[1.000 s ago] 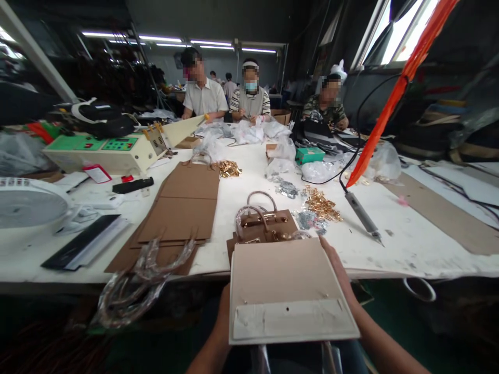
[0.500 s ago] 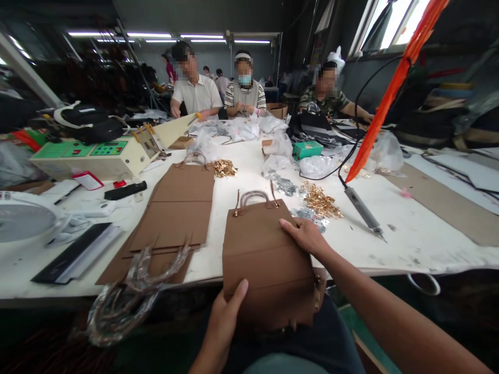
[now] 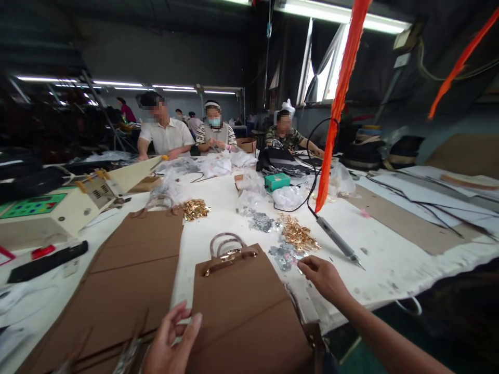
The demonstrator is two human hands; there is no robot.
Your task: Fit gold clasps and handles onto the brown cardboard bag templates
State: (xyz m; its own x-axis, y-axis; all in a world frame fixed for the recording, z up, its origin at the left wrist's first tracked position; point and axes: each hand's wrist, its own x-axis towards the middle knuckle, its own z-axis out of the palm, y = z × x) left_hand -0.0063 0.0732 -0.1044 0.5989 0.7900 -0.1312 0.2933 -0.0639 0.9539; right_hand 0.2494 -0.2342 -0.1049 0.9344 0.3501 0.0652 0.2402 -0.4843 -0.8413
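Head view: both hands at a brown bag on the desk.
The left hand, fingers spread loose, touches the bag's left edge; the bag lies between the two hands at the desk's near edge. The right hand curls by silver fittings just beyond its fingertips; whether it pinches one I cannot tell. Unheld, the bag could slide off; a sweep could scatter fittings.

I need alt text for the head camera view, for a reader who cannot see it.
A person's left hand rests at the edge of a brown handbag on a white table, while the right hand reaches to small silver parts beside gold fittings. Co-workers sit opposite.
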